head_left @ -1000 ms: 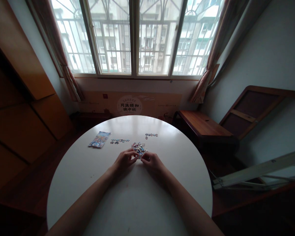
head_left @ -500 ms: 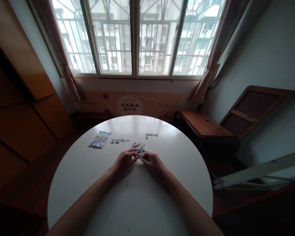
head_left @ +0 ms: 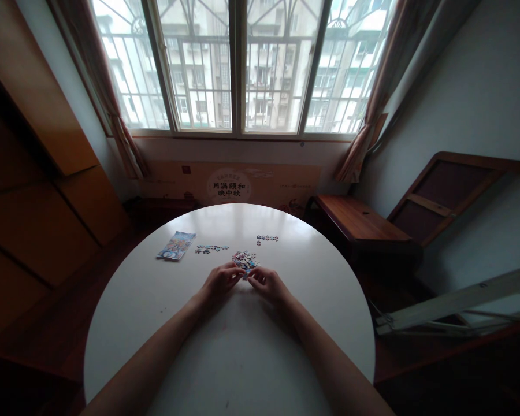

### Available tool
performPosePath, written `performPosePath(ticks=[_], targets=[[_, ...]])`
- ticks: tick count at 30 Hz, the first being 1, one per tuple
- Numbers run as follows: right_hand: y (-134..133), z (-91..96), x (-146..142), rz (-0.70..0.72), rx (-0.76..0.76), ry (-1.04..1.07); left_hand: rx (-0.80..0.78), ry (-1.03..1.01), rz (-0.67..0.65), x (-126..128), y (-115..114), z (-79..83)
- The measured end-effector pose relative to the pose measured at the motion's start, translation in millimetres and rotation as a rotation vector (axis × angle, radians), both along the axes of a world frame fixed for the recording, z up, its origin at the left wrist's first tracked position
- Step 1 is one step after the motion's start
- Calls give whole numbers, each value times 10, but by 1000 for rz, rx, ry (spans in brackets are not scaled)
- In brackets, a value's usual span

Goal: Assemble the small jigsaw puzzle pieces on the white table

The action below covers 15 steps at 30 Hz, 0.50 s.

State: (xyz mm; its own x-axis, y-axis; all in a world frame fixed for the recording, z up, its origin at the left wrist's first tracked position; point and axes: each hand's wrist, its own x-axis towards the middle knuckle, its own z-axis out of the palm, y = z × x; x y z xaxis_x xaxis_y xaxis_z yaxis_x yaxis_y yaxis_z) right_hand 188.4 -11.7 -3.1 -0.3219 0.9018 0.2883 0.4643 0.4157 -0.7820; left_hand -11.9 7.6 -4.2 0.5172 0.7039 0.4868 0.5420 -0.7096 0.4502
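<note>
A small pile of loose jigsaw puzzle pieces point(head_left: 245, 260) lies on the round white table point(head_left: 238, 358). At its near edge my left hand point(head_left: 222, 280) and my right hand point(head_left: 267, 283) almost meet, fingers curled and fingertips pinched. A small bluish puzzle piece point(head_left: 245, 277) shows between the fingertips of both hands; its outline is partly hidden by them. Beyond the pile, to the left, is a row of puzzle pieces point(head_left: 212, 249). Another joined strip of pieces point(head_left: 267, 238), with one end bent toward me, lies to the right.
A colourful picture packet point(head_left: 176, 245) lies at the table's left. A wooden bench point(head_left: 364, 216) stands beyond the table on the right, near a leaning wooden frame point(head_left: 442, 179). Wooden cabinets point(head_left: 65, 225) stand on the left, and a barred window point(head_left: 238, 69) is ahead.
Both hands stay at the near edge of the pile. My right fingers have shifted slightly toward the left, and the fingertips are a little closer together.
</note>
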Motion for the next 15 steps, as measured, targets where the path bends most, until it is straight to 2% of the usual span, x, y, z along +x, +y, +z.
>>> performPosePath(ticks=[15], targets=[[6, -9, 8, 39, 1, -4, 65, 5, -25, 3, 0, -9]])
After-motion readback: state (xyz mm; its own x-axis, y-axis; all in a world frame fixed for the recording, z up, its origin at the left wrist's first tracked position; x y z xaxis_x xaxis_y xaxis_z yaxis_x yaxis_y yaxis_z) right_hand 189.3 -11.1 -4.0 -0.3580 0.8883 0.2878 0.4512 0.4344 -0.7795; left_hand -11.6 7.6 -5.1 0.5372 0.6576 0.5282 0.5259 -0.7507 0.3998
